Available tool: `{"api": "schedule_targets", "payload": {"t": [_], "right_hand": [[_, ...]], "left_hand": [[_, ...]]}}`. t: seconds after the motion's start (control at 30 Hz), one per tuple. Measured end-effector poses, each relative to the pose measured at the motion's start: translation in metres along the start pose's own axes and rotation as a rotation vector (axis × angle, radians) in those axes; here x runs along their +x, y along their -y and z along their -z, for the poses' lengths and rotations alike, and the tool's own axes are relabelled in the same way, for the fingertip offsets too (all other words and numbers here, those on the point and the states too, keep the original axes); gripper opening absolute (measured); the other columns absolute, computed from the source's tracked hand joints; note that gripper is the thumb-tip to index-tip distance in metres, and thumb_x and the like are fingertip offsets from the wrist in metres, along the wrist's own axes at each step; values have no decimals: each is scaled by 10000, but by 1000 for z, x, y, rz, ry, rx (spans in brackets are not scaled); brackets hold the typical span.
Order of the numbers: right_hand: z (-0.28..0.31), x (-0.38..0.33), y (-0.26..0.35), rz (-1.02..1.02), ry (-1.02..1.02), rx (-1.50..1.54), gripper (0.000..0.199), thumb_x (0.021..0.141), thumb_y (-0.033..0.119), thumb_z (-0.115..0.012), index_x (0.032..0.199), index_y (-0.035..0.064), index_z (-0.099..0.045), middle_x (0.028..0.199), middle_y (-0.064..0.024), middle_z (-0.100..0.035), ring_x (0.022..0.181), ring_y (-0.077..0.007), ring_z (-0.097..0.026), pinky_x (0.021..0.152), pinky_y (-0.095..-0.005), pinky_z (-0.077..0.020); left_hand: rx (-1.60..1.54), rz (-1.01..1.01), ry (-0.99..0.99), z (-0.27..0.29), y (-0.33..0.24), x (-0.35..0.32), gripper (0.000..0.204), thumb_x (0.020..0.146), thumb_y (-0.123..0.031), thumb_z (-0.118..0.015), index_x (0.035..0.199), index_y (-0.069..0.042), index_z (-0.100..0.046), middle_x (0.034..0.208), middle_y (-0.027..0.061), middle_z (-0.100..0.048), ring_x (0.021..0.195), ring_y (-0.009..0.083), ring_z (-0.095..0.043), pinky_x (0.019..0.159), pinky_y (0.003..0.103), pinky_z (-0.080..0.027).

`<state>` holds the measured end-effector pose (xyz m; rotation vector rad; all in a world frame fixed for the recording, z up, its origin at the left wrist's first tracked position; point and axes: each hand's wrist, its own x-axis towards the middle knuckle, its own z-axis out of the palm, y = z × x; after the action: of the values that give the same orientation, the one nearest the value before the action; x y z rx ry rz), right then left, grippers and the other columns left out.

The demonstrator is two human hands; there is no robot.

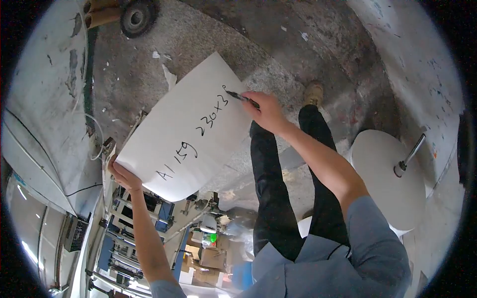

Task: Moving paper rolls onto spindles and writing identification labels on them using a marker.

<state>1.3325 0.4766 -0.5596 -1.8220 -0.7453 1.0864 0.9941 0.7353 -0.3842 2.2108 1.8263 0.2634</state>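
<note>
A large white sheet of paper (164, 134) with black handwriting across it spreads out in front of me, tilted up to the right. My left hand (124, 175) grips its lower left corner, the fingers partly behind the edge. Near the upper right edge, my right hand (266, 111) holds a black marker pen (243, 98), its tip at the last written mark. What supports the sheet from beneath is mostly hidden.
A big white paper roll (385, 179) with a metal shaft (415, 151) stands at the right. A wheel (137, 18) and brown tubes (102, 15) lie at the far left. Machine frames (121, 238) and cardboard boxes (212, 258) are at the lower left. Paper scraps (169, 77) litter the concrete floor (278, 59).
</note>
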Motion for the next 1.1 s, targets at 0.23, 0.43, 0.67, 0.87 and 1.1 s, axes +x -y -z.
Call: {"api": "schedule_targets", "payload": {"t": [0.23, 0.43, 0.67, 0.87, 1.1], "right_hand": [[-1, -24, -1, -22, -34, 27, 212, 868, 135, -626, 1053, 32, -633, 853, -132, -661, 711, -256, -647, 616, -334, -502], [-14, -7, -5, 5, -111, 23, 220, 867, 131, -626, 1067, 40, -626, 892, -144, -662, 738, -280, -650, 649, -345, -508], [-8, -12, -7, -51, -45, 37, 197, 852, 111, -626, 1033, 35, -636, 846, -164, -643, 703, -309, -630, 604, -364, -483], [-6, -18, -7, 79, -40, -53, 190, 853, 115, -624, 1025, 36, -638, 831, -174, -638, 663, -319, -618, 574, -368, -471], [-12, -18, -12, -3, -161, 22, 187, 850, 123, -635, 1011, 27, -645, 809, -156, -648, 661, -286, -630, 597, -345, -494]], "left_hand": [[0, 3, 19, -1, 0, 1, 491, 986, -414, -312, 1182, -8, -506, 1112, 177, -580, 982, 306, -573, 836, 408, -460], [-17, 48, -6, -2, -4, -2, 493, 981, -422, -294, 1176, -23, -507, 1104, 177, -583, 968, 310, -576, 820, 416, -467], [2, -19, 3, 0, 4, 2, 479, 982, -400, -310, 1170, -7, -508, 1106, 188, -579, 985, 322, -565, 847, 419, -447], [-10, 22, -2, 0, 1, 0, 490, 982, -417, -312, 1166, -9, -513, 1109, 185, -577, 992, 313, -563, 854, 419, -441], [-1, 31, -4, 1, -7, -2, 505, 979, -438, -312, 1175, -18, -513, 1087, 178, -593, 959, 306, -576, 824, 414, -458]]}}
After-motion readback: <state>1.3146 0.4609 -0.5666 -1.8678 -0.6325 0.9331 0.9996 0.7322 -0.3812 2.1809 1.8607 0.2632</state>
